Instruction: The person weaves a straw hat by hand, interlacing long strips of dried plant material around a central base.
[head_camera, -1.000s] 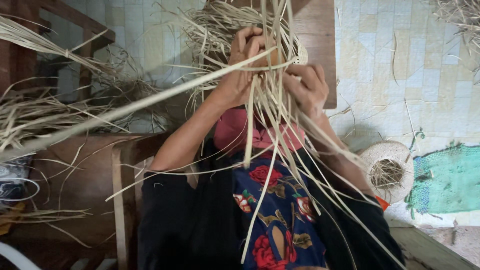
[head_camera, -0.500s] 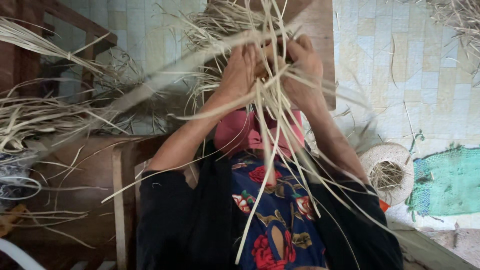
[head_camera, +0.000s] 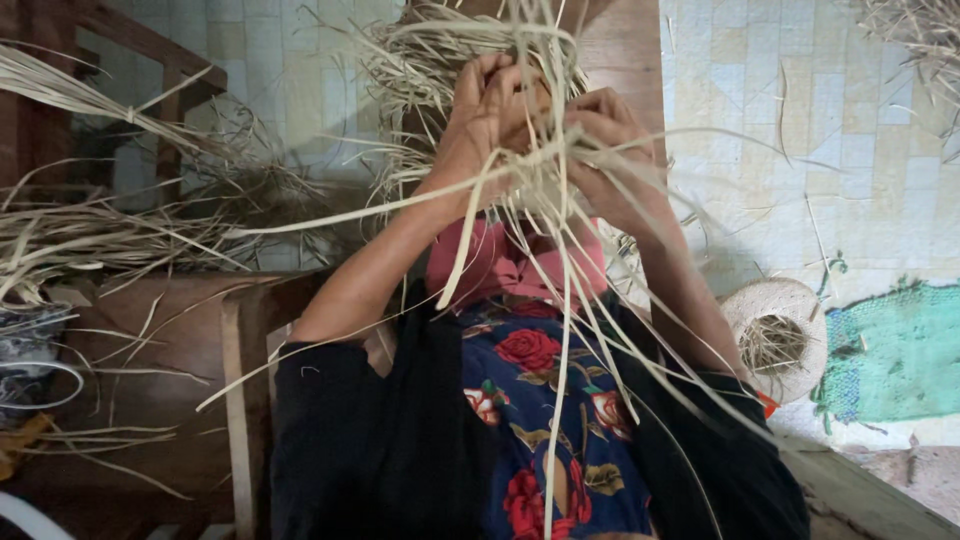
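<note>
Since the earlier frame, both hands hold the same spot; left hand (head_camera: 490, 115) and right hand (head_camera: 610, 150) fingers pinch pale dried straw strands (head_camera: 560, 330), whose long axes fan downward.

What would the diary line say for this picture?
left hand: gripping straw strands | right hand: gripping same strands | nearby: woven hat, green mat
</note>
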